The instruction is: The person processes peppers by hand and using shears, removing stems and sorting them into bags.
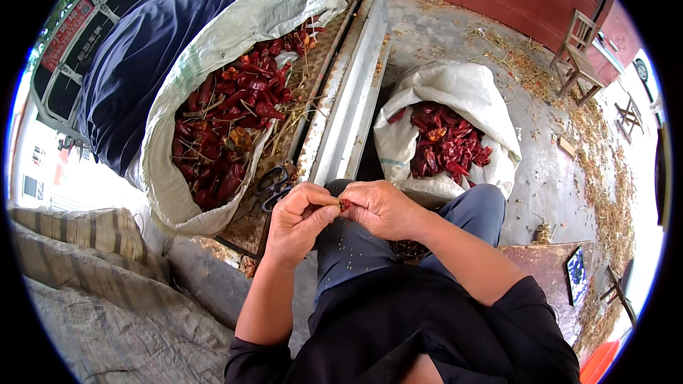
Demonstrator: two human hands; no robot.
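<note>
My left hand (pixel 305 218) and my right hand (pixel 380 210) meet above my lap, pinching one small dried red chili pepper (pixel 346 205) between thumbs and fingers. The fingers hide most of it. Pale seeds (pixel 349 261) lie scattered on my grey trouser leg. To the left, a large white woven sack (pixel 165 154) lies with its mouth rolled back, full of dried red chilies (pixel 235 96), some with stems. Beyond my knees, a second white woven sack (pixel 453 77) stands on the floor, holding dark red chilies (pixel 448 138). Black-handled scissors (pixel 273 180) lie left of my hands, beside the big sack.
A metal-edged platform (pixel 341 133) runs away between the sacks. Straw and stems (pixel 597 138) litter the concrete floor at right. A wooden chair (pixel 579 61) stands at upper right, a phone (pixel 576 276) lies on a board at lower right, and striped cloth (pixel 85 288) spreads at lower left.
</note>
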